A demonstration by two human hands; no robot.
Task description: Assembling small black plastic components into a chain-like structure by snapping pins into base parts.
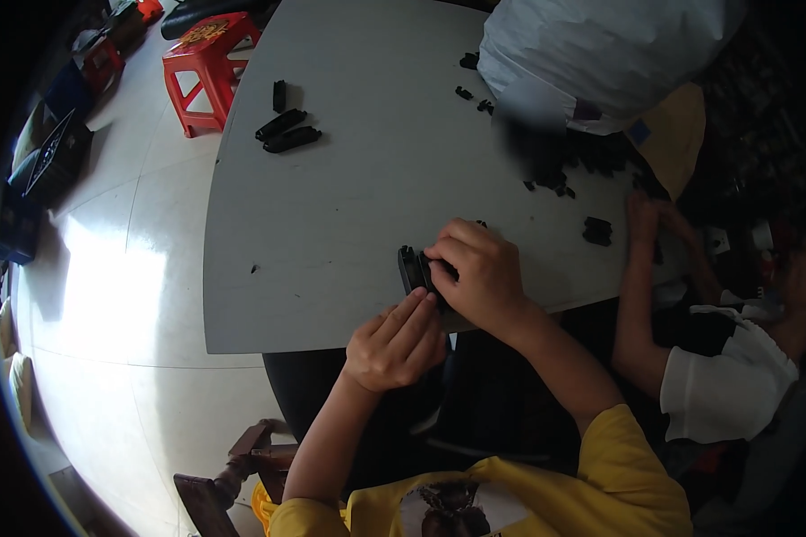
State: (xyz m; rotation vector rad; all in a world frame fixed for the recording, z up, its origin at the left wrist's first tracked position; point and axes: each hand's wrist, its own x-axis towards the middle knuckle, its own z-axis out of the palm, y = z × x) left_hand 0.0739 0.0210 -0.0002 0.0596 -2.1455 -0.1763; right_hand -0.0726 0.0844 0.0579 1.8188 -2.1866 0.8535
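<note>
The left hand (396, 345) touches an elongated black plastic part (409, 267) with bunched, extended fingertips near the front edge of the surface (376, 170); the right hand (482, 273) curls in a narrow pinch at its side. Three black pieces (289, 140) lie well apart, toward the left edge.

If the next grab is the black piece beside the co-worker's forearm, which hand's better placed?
Probably right: the right hand is nearer that black piece; the left hand sits farther left. Both are at elongated black parts, though.
</note>
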